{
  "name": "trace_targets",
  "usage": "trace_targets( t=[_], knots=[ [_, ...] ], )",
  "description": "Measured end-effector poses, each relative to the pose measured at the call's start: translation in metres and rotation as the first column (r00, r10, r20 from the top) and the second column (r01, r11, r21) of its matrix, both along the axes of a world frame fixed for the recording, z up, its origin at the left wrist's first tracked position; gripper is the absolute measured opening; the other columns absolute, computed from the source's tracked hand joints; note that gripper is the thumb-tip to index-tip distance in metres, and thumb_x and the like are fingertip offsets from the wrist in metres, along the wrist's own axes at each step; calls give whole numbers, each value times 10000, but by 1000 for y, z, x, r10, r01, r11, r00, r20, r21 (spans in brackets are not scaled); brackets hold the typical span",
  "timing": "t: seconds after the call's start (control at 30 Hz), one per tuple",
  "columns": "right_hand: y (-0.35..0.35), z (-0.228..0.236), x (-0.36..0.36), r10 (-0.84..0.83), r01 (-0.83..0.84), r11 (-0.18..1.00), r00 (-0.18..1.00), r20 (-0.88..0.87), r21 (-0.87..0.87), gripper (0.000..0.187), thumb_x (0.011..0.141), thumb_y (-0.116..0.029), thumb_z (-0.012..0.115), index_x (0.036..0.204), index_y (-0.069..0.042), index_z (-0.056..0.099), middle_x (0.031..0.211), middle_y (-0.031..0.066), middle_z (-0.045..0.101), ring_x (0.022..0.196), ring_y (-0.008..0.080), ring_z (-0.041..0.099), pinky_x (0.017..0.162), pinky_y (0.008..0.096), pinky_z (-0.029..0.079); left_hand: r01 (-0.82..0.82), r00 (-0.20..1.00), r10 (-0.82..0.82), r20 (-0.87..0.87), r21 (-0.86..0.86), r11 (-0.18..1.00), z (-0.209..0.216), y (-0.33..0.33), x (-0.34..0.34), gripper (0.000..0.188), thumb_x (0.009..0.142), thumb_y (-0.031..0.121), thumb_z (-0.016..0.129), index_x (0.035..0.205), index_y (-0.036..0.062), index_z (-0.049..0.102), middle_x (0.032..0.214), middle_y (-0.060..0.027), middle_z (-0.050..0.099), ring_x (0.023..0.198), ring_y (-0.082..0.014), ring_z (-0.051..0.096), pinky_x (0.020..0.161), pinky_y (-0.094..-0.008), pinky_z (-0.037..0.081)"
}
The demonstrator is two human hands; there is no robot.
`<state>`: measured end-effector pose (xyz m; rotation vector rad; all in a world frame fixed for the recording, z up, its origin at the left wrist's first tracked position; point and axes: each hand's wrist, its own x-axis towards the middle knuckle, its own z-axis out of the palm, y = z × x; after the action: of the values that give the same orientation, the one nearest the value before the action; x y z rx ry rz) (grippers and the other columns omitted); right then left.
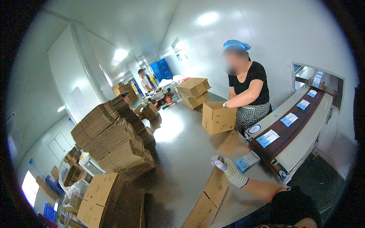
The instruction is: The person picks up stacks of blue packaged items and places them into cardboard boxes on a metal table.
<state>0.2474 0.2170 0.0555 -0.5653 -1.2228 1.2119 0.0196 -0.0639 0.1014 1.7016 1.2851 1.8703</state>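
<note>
Head view: the right hand [229,170], in a striped glove, grips the top edge of a flattened brown carton [207,199] near centre. Just right, a blue packet [247,161] lies at the conveyor's [304,146] near end; more blue-white packets [267,138] ride farther along it. The left hand is out of view.

- I see open grey tabletop [182,152] running up the middle, passable from my gloved hand [230,171] toward the far end.
- Left: tall stacks of flattened brown cardboard [114,140] wall off that side.
- Right: dark conveyor belt [292,129] carrying blue-white pouches blocks the edge.
- Ahead: a co-worker's assembled brown carton [218,117] stands on the table.
- Near: flat brown carton [209,197] under my hand, blue pouch [247,161] just beside.
</note>
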Motion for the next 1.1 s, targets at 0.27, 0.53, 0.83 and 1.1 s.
trace_targets(
  t=[0.27,0.53,0.83,1.1],
  knots=[
    [-13,17,-7,267,-271,961,961,70,48,343,853,-290,606,1094,-48,580,1044,69,606,992,168,547,913,314,411,-205,967,198,159,29,978,-13,-14,-17,209,911,117,494,1007,-40,594,1074,-209,603,988,-280,575,935,-390,420],
    [-28,-2,-63,470,-534,840,808,355,102,550,875,-347,595,1299,-41,425,1160,143,551,1091,243,515,989,368,371,-517,763,448,-466,-24,855,14,4,2,136,877,131,541,958,51,615,1185,-205,527,980,-303,534,921,-404,397],
    [-22,7,-98,120,-348,930,588,800,116,945,676,-343,802,1368,-25,243,1245,285,469,1211,390,447,1039,425,355,190,982,-156,108,-594,782,12,23,9,292,948,233,500,1067,-4,620,1124,-217,580,1045,-224,554,855,-349,456],
    [15,-52,-107,200,-414,891,725,659,185,722,756,-228,749,1335,-45,358,1258,172,524,1146,276,509,995,384,387,-286,647,33,-761,-202,937,-33,82,-27,268,924,181,489,1131,35,576,1083,-161,603,1011,-344,559,881,-444,427]
  ],
)
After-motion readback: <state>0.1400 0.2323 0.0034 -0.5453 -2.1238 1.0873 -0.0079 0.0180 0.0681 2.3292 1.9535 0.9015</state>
